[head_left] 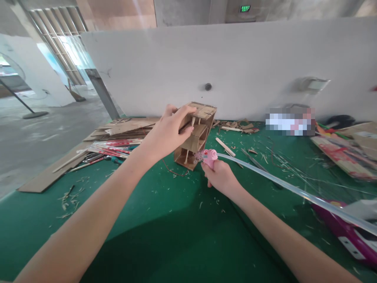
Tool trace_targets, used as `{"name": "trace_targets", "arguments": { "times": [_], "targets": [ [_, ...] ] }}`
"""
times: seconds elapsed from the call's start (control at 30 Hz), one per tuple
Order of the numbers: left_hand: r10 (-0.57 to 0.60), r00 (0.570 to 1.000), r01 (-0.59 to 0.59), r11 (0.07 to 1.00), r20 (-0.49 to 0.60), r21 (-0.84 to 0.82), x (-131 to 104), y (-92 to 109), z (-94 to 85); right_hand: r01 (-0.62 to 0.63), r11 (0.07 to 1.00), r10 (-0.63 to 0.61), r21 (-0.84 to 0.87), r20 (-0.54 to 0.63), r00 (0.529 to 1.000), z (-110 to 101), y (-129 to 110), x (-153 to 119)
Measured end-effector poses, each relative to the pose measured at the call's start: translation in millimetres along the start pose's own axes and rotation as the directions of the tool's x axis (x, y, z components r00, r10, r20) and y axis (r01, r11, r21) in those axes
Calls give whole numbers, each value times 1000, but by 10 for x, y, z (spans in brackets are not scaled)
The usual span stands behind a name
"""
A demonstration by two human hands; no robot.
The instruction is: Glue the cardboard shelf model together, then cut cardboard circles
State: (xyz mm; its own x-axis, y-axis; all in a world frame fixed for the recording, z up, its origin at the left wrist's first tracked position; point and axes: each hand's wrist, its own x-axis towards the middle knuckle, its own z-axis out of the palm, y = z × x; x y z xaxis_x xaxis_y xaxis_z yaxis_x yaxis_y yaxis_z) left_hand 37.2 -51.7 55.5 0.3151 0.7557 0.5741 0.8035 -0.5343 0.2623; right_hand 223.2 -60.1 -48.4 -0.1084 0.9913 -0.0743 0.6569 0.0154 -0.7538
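A small cardboard structure (198, 141) with open compartments and short pale sticks inside stands tilted on the green table. My left hand (172, 127) grips its upper part, fingers over the top and thumb at the open side. My right hand (220, 173) is closed around a pink hot glue gun (210, 157), whose nozzle points at the lower part of the structure. A long translucent glue stick (273, 182) runs out of the back of the gun to the right. Whether the nozzle touches the cardboard I cannot tell.
Cardboard sheets (129, 126) and red-and-white wrapped sticks (113, 147) lie at the left. Behind the table (165, 220) rises a white panel (182, 70). A wooden stick (225, 147), scraps and thin clear rods lie right, with a purple object (338, 224) near the edge.
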Motion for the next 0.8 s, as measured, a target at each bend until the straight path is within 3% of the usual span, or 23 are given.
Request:
{"name": "trace_targets", "arguments": {
  "times": [0.23, 0.8],
  "targets": [
    [-27, 1000, 27, 1000, 13, 15, 0, 8, -14, -19, 999, 21, 50, -37, 999, -35, 21, -64],
    [-25, 1000, 26, 996, -12, 90, -14, 81, -2, 25, 987, -28, 160, 20, 999, -4, 161, 133]
  ]
}}
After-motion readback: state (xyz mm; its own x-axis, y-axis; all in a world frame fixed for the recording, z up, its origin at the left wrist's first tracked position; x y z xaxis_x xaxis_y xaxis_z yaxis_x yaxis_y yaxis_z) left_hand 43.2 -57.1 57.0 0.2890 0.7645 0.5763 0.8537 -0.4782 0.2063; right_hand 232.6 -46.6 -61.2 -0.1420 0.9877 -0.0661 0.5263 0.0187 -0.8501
